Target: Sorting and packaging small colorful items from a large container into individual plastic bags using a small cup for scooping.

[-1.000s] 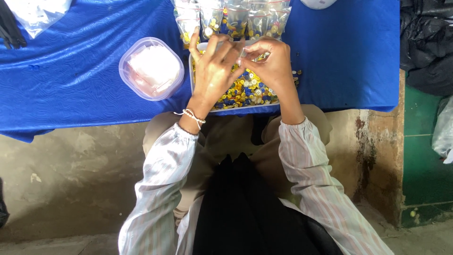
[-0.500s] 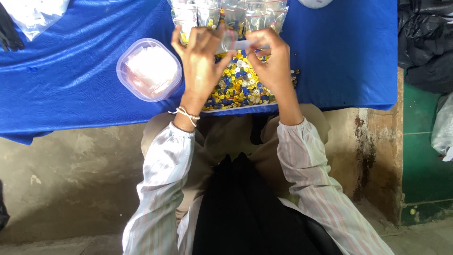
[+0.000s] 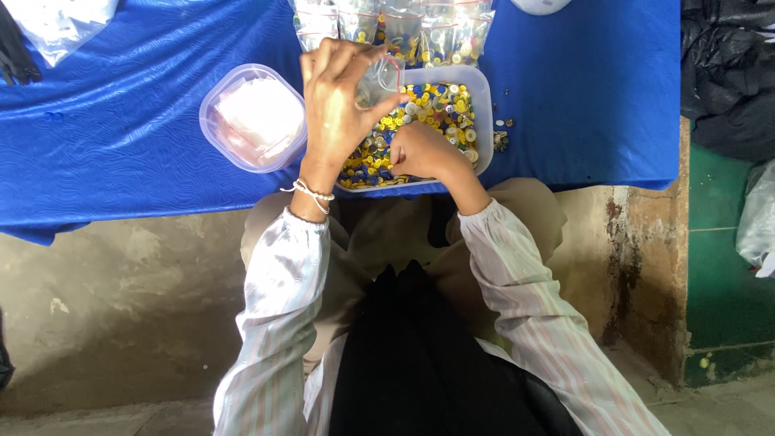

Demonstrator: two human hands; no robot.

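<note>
My left hand [image 3: 339, 105] is raised over the table and pinches a small clear plastic bag [image 3: 379, 81] with a red strip along its top. My right hand [image 3: 420, 152] is lowered into a clear rectangular tub [image 3: 483, 113] full of small yellow, blue and white buttons [image 3: 440, 101]; its fingers are curled down among them, and what they hold is hidden. A thin white bracelet circles my left wrist.
A round-cornered clear container [image 3: 252, 117] of pink-white bags sits left of the tub on the blue cloth [image 3: 121, 121]. Filled clear bags [image 3: 395, 24] lie in a row behind the tub. A few loose buttons [image 3: 500, 137] lie right of it. Black bags [image 3: 726, 73] are at far right.
Both hands held the small bag over the tub before. Now my right hand has let go and dropped into the buttons, while my left keeps the bag up.
</note>
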